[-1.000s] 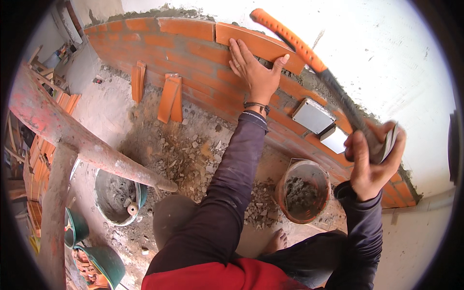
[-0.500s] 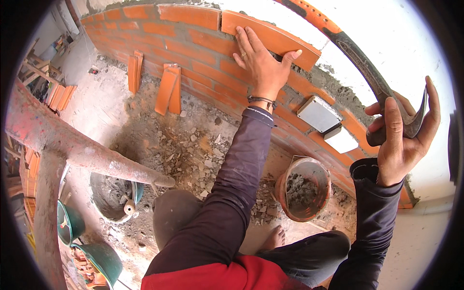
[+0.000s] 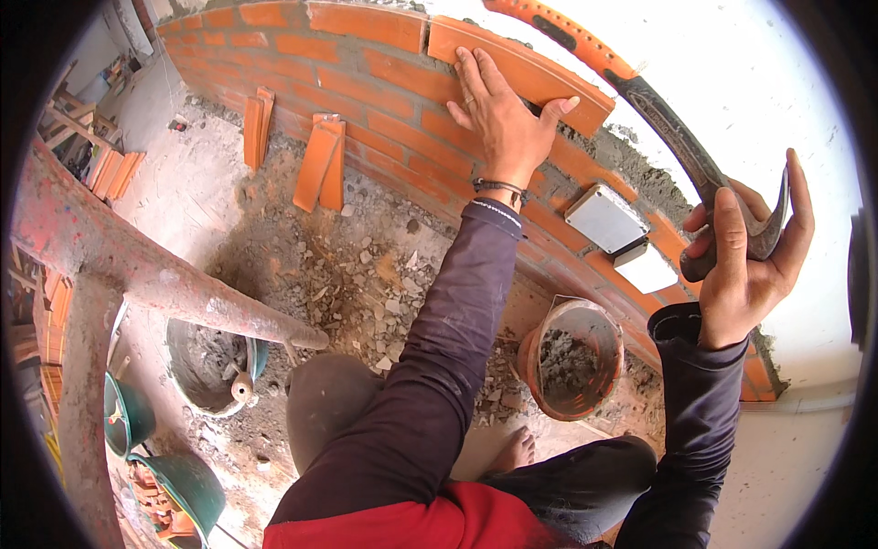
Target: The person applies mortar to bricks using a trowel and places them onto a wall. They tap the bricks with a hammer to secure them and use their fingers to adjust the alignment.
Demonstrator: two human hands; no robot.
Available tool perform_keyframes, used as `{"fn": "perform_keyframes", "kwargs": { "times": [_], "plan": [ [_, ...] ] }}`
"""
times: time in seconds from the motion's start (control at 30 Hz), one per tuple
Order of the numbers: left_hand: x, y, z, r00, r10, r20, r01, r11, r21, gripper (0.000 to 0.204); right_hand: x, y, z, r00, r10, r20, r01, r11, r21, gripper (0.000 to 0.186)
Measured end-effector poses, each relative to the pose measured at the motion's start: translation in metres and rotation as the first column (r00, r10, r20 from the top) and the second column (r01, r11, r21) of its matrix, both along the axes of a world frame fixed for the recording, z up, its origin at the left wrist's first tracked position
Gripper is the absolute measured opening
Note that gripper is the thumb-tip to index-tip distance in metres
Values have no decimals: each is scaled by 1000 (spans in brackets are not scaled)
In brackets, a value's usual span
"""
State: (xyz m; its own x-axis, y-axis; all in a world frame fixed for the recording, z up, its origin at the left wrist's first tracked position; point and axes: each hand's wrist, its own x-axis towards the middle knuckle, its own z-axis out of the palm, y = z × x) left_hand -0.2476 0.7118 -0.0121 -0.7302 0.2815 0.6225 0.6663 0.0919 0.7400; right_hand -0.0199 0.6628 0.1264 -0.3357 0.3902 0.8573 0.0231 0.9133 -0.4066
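My left hand lies with spread fingers against an orange brick facing tile in the top course of the wall. Its thumb rests near the tile's right end, and the fingertips touch its face. In my right hand is a claw hammer, gripped around its dark head. The hammer's orange and black handle points up and left, its far end close above the tile. Grey mortar runs along the wall to the right of the tile.
Below the wall's right part, a mortar bucket stands near my foot. Two electrical boxes sit in the brickwork. Loose tiles lean against the wall. A rusty metal frame crosses the left side, near green buckets. Rubble covers the floor.
My right hand has moved left with the hammer, bringing its handle closer to the tile. My left hand keeps its place on the tile; the view has shifted slightly.
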Motion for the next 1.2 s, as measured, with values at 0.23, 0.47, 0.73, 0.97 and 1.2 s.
{"fn": "perform_keyframes", "kwargs": {
  "times": [0.23, 0.47, 0.73, 0.97, 1.2],
  "plan": [
    [2, 0, 0, 999, 31, -26, -32, 999, -20, 124, -5, -8, 0, 999, -45, -20, 44, 999, -14, 56],
    [1, 4, -6, 996, 50, -70, -51, 999, -2, 127, 0, -6, 11, 997, -79, -6, 77, 989, -126, 55],
    [-3, 5, -11, 993, 47, -108, -49, 999, -14, 141, 31, -9, 16, 968, -246, -58, 239, 965, -104, 52],
    [-4, 5, -10, 993, 46, -105, -40, 998, 54, 141, 40, -7, 9, 965, -261, 22, 261, 958, -116, 51],
    [-4, 1, -7, 986, 53, -158, -32, 991, 131, 120, 45, -8, 13, 962, -256, 98, 269, 951, -152, 52]
  ]
}}
